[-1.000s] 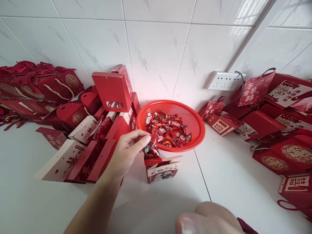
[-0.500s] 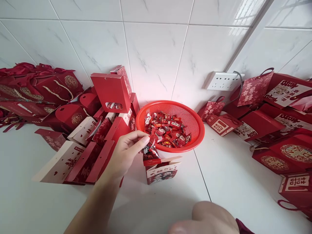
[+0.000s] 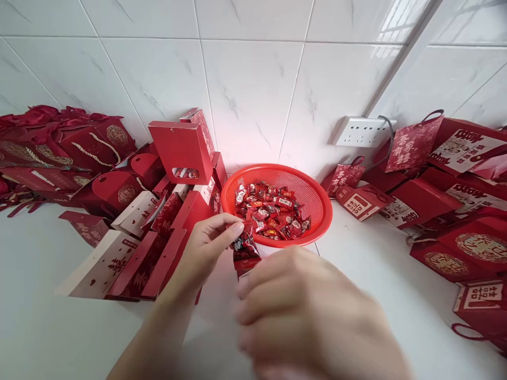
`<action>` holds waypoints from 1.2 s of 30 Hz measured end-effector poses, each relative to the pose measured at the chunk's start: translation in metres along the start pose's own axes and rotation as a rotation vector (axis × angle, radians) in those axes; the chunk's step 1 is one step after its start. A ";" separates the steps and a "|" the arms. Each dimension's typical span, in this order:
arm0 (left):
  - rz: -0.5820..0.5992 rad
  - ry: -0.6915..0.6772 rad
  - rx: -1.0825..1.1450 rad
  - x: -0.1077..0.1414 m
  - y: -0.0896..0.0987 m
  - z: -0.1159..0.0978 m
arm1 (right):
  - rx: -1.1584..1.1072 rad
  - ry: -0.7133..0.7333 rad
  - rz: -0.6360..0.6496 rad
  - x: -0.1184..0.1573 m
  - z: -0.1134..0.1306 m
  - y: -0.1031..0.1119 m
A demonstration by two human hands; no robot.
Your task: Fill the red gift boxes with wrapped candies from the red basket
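Pinched between the thumb and fingers of my left hand (image 3: 208, 240) is a red and black wrapped candy (image 3: 244, 244), held by its upper left end. The candy hangs in front of a red plastic basket (image 3: 322, 224), where many wrapped candies (image 3: 273, 208) lie in a heap. My right hand (image 3: 304, 311) is in the foreground, back of the hand towards me and smeared by motion. Its fingers look bent, but what they hold, if anything, cannot be made out. It covers most of a small open box (image 3: 241, 273) standing below the candy.
Red and cream gift boxes (image 3: 132, 264) stand packed at the left, with ribboned gift bags (image 3: 79, 142) behind them. More red gift boxes (image 3: 428, 200) are piled at the right. A white power strip (image 3: 362, 132) is by the tiled wall (image 3: 253, 95).
My right hand has risen from the bottom edge into the centre foreground and now hides most of the small box. My left hand keeps its pinch on the candy, almost unmoved.
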State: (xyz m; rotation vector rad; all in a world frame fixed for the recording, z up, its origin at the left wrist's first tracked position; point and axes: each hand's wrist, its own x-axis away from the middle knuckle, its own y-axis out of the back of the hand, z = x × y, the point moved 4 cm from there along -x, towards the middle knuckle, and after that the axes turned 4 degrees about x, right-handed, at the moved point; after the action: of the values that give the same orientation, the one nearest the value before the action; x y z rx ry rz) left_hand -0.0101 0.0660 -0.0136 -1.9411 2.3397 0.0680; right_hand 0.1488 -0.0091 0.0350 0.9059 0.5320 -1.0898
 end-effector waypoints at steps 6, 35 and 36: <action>-0.005 -0.033 0.030 -0.001 0.002 0.003 | -1.251 -0.463 -0.360 -0.037 -0.044 -0.001; 0.001 -0.095 -0.012 0.007 -0.005 -0.015 | -1.139 -0.241 -0.186 -0.032 -0.027 -0.008; -0.003 -0.098 -0.016 0.007 -0.005 -0.015 | -1.128 -0.224 -0.183 -0.031 -0.027 -0.008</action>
State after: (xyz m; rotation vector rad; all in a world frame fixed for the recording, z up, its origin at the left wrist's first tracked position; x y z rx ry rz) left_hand -0.0069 0.0564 0.0011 -1.9031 2.2808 0.1773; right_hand 0.1309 0.0289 0.0410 -0.2506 0.9056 -0.8345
